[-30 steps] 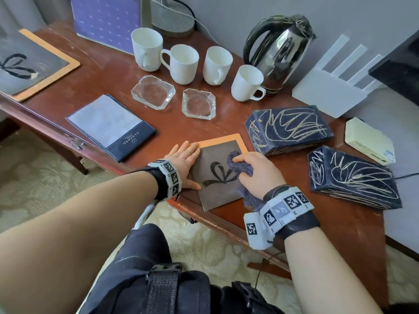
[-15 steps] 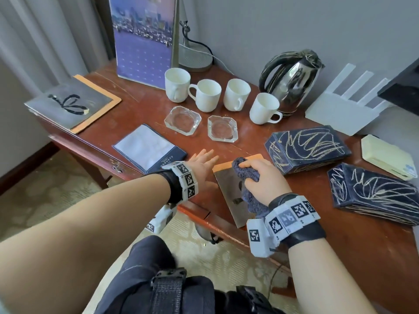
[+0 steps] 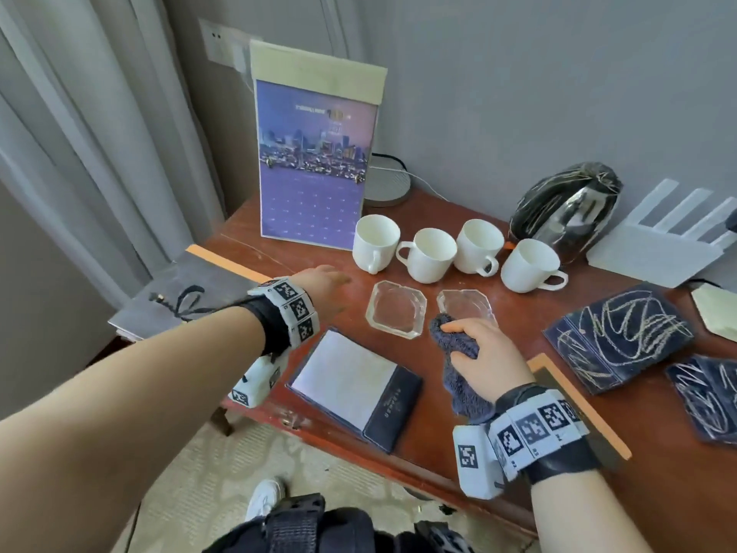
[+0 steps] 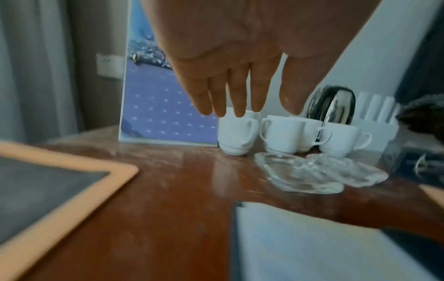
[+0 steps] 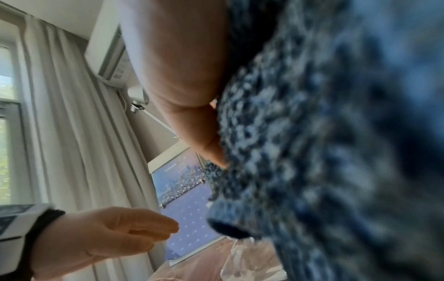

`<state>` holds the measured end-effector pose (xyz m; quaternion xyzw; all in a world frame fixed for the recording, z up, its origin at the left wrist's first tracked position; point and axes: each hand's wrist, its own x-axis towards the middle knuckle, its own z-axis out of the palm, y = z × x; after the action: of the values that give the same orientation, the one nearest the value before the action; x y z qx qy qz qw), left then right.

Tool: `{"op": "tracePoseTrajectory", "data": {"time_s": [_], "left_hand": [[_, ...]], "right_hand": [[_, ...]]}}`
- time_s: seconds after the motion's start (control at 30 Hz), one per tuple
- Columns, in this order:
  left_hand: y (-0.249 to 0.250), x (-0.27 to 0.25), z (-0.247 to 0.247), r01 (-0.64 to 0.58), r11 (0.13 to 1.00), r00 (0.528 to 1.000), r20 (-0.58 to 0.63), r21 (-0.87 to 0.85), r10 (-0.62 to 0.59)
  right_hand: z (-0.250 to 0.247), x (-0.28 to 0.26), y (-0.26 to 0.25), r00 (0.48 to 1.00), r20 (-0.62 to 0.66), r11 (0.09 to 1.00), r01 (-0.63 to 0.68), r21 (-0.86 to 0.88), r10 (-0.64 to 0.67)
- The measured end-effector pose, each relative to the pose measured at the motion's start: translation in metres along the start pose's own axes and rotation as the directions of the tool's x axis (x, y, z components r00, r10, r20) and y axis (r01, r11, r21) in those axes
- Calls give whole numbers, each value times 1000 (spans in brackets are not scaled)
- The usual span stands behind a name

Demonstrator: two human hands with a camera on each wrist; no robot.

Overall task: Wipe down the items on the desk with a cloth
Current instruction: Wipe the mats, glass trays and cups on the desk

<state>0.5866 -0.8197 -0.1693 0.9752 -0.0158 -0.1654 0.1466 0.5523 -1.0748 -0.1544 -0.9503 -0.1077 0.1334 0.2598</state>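
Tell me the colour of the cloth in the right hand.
The cloth gripped by the right hand is dark blue-grey with a nubby, flecked texture; the right wrist view shows it best.

cloth (image 3: 458,353): blue-grey, bunched, held | glass dishes (image 3: 396,309): two, side by side, mid-desk

wrist bands (image 3: 534,429) with square code markers, other print unreadable
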Motion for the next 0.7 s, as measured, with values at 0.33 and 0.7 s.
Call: {"op": "tracePoseTrajectory", "data": {"time_s": [0.33, 0.7], "left_hand": [[-20, 79, -40, -211, 955, 975, -29, 211, 221], [22, 112, -37, -162, 875, 984, 146, 456, 106]], "right_hand": [[14, 40, -46, 990, -57, 991, -129, 34, 131], [-1, 33, -18, 981, -35, 981, -187, 44, 189]]}}
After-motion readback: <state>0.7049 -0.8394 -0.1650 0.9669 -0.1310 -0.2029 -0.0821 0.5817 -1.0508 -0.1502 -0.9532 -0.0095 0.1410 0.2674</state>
